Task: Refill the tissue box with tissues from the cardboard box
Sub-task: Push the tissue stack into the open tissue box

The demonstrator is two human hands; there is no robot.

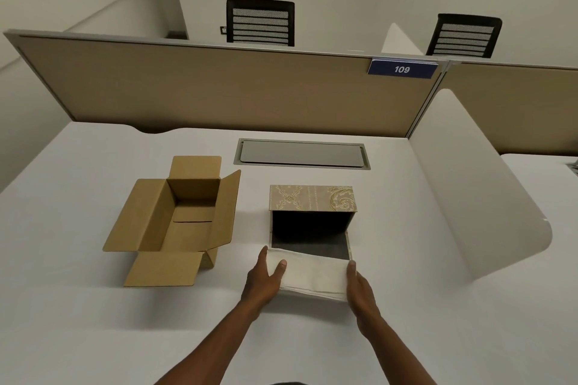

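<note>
Here, 2 hands, left hand [266, 278] and right hand [359, 286], pinch a tissue stack [312, 277] by its ends at the near open mouth of the tissue box [312, 201]. Long axis runs left-right. Next: slide it farther in, level. The cardboard box [175, 216] at left looks empty.

Desk divider [219, 87], two chairs [260, 22]

I cannot see the left hand's [264, 278] fingers beneath the tissue stack [312, 275]; only its thumb shows on top. The stack covers the near edge of the tissue box [312, 197]; its dark interior is unreadable. The bottom edge cuts off both forearms.
</note>
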